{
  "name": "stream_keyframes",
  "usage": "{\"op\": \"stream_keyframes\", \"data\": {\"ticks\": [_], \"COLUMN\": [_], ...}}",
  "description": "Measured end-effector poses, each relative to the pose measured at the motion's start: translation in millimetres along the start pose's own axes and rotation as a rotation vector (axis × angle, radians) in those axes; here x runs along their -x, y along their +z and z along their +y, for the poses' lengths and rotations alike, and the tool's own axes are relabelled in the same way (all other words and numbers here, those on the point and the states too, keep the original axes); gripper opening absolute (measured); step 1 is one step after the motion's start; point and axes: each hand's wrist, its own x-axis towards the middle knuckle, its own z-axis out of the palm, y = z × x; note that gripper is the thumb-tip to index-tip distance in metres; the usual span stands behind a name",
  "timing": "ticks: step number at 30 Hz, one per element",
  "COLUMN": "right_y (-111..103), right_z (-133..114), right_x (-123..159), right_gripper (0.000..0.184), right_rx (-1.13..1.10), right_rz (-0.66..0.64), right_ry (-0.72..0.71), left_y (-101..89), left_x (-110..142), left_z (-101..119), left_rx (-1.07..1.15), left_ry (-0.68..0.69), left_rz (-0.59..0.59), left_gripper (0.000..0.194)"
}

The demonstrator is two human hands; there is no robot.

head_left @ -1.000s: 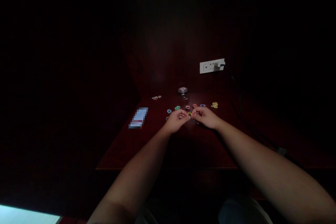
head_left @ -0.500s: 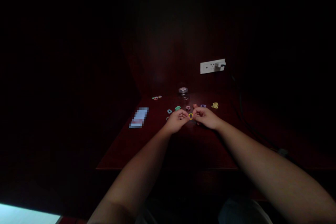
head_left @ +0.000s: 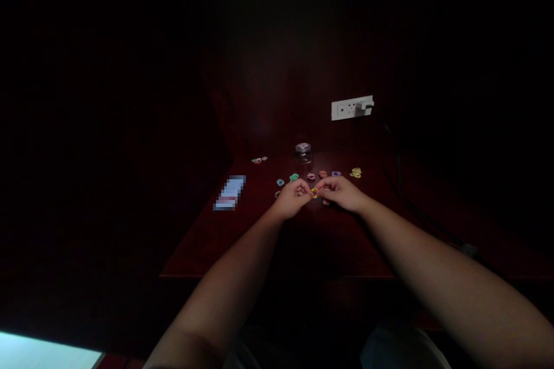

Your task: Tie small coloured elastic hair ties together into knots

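Note:
Between my two hands is a small yellow hair tie (head_left: 314, 193), pinched at its left side by my left hand (head_left: 292, 199) and at its right by my right hand (head_left: 341, 193). Just beyond my fingers lie small groups of hair ties: blue (head_left: 280, 183), green (head_left: 294, 177), pink (head_left: 311, 177), red-orange (head_left: 322, 174) and purple (head_left: 336, 174). Farther right is a pale yellow group (head_left: 355, 173). Another hair tie (head_left: 277, 194) is partly hidden behind my left hand.
A clear lidded jar (head_left: 303, 153) stands at the back of the dark red table (head_left: 216, 251). Several mixed hair ties (head_left: 258, 160) lie at the back left, with a blurred-out phone-like slab (head_left: 229, 192) nearer. A wall socket (head_left: 352, 108) holds a plug; a dark cable (head_left: 402, 190) runs down the right.
My fingertips have drawn slightly closer together, and the yellow hair tie looks smaller and more bunched. The other things lie as before; the view has shifted slightly.

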Motion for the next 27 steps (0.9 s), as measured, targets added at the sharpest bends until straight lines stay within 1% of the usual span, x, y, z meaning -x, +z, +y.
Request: {"op": "stream_keyframes", "data": {"ticks": [3, 9, 15, 20, 27], "right_y": [0.5, 1.2, 4.1, 3.9, 1.0], "right_z": [0.5, 1.1, 0.0, -1.0, -0.4], "right_x": [-0.5, -1.2, -0.7, -1.9, -1.4], "right_gripper": [0.024, 0.026, 0.026, 0.025, 0.022], "right_rx": [0.000, -0.005, -0.045, -0.029, 0.043], "right_rz": [0.026, 0.093, 0.075, 0.090, 0.115], "right_ry": [0.009, -0.037, -0.034, -0.031, -0.023], "left_y": [0.5, 1.8, 2.8, 4.7, 6.0], "left_x": [0.4, 1.1, 2.1, 2.9, 2.1], "left_z": [1.1, 4.9, 5.3, 6.6, 8.1], "left_rx": [-0.004, -0.076, -0.089, -0.049, -0.023], "left_ry": [-0.012, -0.012, 0.015, 0.027, -0.001], "left_rz": [0.004, 0.017, 0.015, 0.004, -0.007], "left_gripper": [0.023, 0.017, 0.016, 0.018, 0.025]}}
